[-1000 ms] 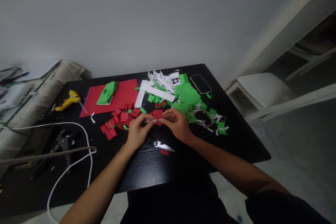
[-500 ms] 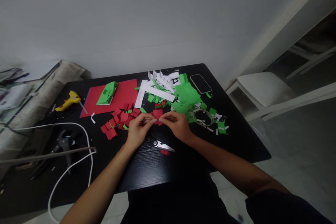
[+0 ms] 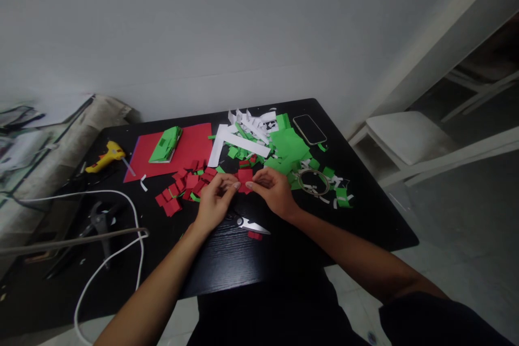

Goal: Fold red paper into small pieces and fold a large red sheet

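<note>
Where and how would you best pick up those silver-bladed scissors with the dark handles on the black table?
Probably by the dark handles of the silver-bladed scissors, from above and the left: the pointed blades aim right, away from that end. The left hand is nearest, but pinches a red paper piece. The loops are too dim to tell.

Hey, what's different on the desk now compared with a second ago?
Very little: the right hand shifted slightly at the red paper. The left hand looks unchanged. Nothing was visibly picked up or released. Scissors, phone and glue gun stayed put.
</note>
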`<state>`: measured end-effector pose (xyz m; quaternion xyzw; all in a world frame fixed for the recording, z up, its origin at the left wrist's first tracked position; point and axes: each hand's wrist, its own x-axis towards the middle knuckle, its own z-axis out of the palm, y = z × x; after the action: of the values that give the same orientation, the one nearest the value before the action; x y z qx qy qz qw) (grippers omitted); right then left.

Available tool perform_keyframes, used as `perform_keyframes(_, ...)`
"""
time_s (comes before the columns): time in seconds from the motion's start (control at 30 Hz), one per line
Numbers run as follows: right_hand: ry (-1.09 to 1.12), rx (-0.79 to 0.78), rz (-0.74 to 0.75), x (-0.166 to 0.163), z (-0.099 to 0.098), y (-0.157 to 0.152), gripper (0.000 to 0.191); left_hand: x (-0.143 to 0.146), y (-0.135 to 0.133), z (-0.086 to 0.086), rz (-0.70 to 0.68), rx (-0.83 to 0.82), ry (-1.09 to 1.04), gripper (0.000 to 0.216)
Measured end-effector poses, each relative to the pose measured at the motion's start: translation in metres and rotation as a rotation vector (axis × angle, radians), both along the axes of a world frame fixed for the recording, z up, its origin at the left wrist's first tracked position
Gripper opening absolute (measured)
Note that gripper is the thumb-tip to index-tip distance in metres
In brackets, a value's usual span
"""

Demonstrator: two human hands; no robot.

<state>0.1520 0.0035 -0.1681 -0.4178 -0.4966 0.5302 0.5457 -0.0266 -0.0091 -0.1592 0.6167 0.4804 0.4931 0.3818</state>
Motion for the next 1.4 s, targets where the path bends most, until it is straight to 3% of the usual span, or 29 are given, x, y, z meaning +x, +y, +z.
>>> perform_keyframes(0.53, -0.01, -0.046, 0.01, -0.0002, -0.0024, -0.0011, 0.036, 0.0004, -0.0015, -0.0003, -0.049, 0.024, -0.001, 0.016)
perform_keyframes(1.4, 0.047, -0.088, 0.034, 0.0001, -0.0033, 0.0039, 0.036, -0.001, 0.0019, -0.0016, -0.002, 0.05, 0.018, 0.016)
